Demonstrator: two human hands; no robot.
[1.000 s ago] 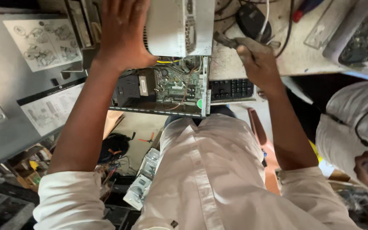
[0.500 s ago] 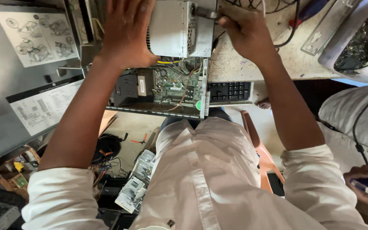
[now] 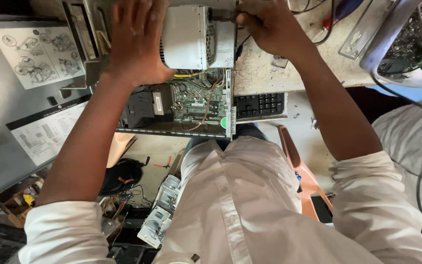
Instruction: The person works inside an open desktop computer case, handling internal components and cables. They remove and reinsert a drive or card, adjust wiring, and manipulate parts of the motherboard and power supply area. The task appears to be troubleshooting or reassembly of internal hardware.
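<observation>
The right hand (image 3: 264,24) has moved from the counter (image 3: 264,73) to the grey power supply's (image 3: 199,36) upper right corner, its grip closed on a dark tool there. The left hand (image 3: 135,41) stays pressed flat on the unit, steadying it over the open computer case (image 3: 181,107).

Left hand (image 3: 135,41) spread flat; right hand (image 3: 264,24) curled closed.

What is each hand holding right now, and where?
Left hand presses flat on the power supply box's left side; right hand grips a tool handle at its top corner.
</observation>
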